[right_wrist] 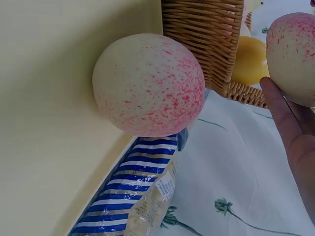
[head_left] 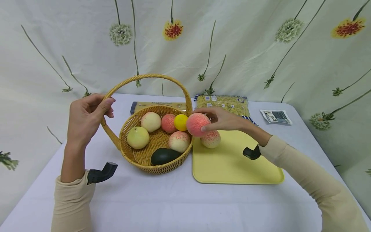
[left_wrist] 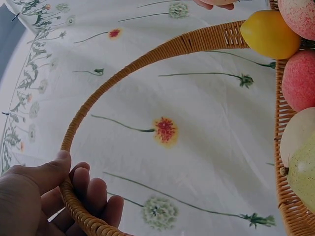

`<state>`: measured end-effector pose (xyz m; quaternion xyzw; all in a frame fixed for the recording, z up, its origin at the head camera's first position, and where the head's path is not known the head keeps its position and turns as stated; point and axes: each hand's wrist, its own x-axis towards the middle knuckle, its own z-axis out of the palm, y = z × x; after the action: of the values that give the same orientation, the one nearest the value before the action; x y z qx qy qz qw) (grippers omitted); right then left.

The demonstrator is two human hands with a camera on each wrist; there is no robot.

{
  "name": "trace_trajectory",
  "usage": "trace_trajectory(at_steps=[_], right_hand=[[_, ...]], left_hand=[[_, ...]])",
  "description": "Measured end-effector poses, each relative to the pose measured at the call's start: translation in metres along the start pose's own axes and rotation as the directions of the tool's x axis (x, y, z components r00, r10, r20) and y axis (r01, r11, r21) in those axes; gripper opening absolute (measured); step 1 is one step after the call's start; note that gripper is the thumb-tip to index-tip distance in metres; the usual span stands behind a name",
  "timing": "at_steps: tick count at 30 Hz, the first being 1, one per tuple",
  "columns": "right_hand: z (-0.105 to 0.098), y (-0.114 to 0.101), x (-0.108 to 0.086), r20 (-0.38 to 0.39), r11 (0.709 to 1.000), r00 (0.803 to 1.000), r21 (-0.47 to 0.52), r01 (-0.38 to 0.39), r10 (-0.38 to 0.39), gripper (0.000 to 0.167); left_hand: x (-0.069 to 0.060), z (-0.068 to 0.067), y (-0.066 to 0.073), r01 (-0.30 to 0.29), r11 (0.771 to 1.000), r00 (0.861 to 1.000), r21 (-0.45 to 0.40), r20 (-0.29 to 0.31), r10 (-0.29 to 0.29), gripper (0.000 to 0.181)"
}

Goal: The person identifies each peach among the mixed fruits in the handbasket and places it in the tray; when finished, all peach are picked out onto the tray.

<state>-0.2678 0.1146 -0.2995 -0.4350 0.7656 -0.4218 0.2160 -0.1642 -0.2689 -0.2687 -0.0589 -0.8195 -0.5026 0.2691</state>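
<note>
Both hands in curled grips, forearms apart

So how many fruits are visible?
8: a pale green one, cream one, red one, yellow one, speckled one and dark oval one in the round wicker basket; a pink round one in the right hand; a whitish speckled one on the yellow rectangular tray. Others may be hidden.

The basket handle held by the left grip is wound in smooth, lightly glossy, wicker-like strands; the basket to that grip's right is woven in the same material, ribbed and rough. A matt, speckled skin is shown by the peach in the right grip. Below that grip, smooth, plastic-looking finish is seen on the tray; behind it, glossy, crinkled plastic on the bag. Behind both grips, matt printed cloth is hung.
</note>
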Motion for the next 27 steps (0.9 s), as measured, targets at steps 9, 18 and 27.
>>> trace_trajectory(at_steps=[9, 18, 27], right_hand=[[-0.011, 0.008, -0.022, -0.034, 0.999, 0.998, 0.015, -0.052, 0.052, 0.057], [-0.022, 0.020, -0.050, -0.066, 0.991, 0.992, 0.086, -0.103, 0.109, 0.060], [-0.029, 0.036, -0.072, -0.145, 0.985, 0.976, 0.080, -0.151, 0.161, 0.055]], left_hand=[[0.000, 0.000, 0.002, -0.009, 1.000, 1.000, 0.006, 0.003, 0.009, 0.017], [0.000, 0.001, 0.001, 0.000, 1.000, 1.000, -0.001, 0.005, 0.000, 0.016], [0.000, 0.001, 0.001, 0.006, 1.000, 1.000, 0.014, 0.001, -0.006, 0.018]])
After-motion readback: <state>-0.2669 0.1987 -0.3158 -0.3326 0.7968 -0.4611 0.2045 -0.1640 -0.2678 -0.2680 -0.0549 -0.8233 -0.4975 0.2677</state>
